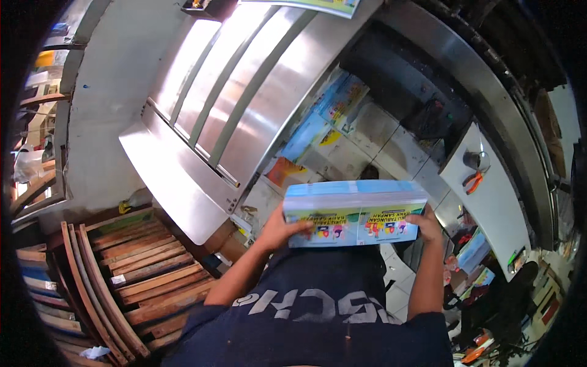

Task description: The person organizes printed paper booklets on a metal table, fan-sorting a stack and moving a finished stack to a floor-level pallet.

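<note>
The left hand (pixel 277 232) and right hand (pixel 430 226) are pinching opposite ends of the paper stack (pixel 356 211), which is sitting between their fingers, and middle sheets may be risking a slide-out should either grip loosen.

a metal table (pixel 293 73) extends along the upper left; three grey-green strips (pixel 247 101) run lengthwise over its surface. a pale plate (pixel 168 180) adjoins its lower end. slatted wooden pallets (pixel 156 269) are positioned at lower left, below a white wall (pixel 122 79). at right, a white board (pixel 498 211) supports an orange-handled tool (pixel 472 181) beside a dark round object (pixel 476 161). light tiles (pixel 374 125) cover the floor between table and board.
</note>
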Demonstrator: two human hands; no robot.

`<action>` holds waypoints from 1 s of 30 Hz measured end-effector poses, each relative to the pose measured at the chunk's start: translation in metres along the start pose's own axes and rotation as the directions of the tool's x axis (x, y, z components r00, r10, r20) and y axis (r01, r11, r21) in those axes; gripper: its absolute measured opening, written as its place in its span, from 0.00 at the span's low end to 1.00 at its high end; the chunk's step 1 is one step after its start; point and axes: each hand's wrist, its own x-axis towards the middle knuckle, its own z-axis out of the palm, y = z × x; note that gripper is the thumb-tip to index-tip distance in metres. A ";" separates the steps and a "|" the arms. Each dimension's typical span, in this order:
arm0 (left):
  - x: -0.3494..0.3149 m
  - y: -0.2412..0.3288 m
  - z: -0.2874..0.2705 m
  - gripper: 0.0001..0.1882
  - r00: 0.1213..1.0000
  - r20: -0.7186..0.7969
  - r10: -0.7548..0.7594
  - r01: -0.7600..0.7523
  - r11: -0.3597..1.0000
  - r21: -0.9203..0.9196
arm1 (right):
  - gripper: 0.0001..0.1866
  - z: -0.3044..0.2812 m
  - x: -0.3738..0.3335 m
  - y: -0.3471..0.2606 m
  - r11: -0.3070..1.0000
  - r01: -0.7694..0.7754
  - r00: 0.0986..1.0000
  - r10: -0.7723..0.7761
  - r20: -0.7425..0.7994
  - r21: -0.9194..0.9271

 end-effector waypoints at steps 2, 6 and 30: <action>0.033 -0.042 -0.004 0.31 0.989 0.126 -0.077 0.075 0.997 0.023 | 0.38 -0.009 -0.014 0.043 0.965 -0.249 0.965 0.255 -0.066 0.087; 0.068 -0.106 -0.008 0.28 0.957 0.123 -0.264 0.260 0.964 0.047 | 0.35 -0.034 -0.021 0.151 0.929 -0.362 0.916 0.371 -0.151 0.080; 0.201 -0.340 -0.249 0.23 0.999 0.001 -0.043 0.043 0.991 0.127 | 0.41 0.088 0.198 0.363 0.908 -0.417 0.900 0.408 0.154 0.034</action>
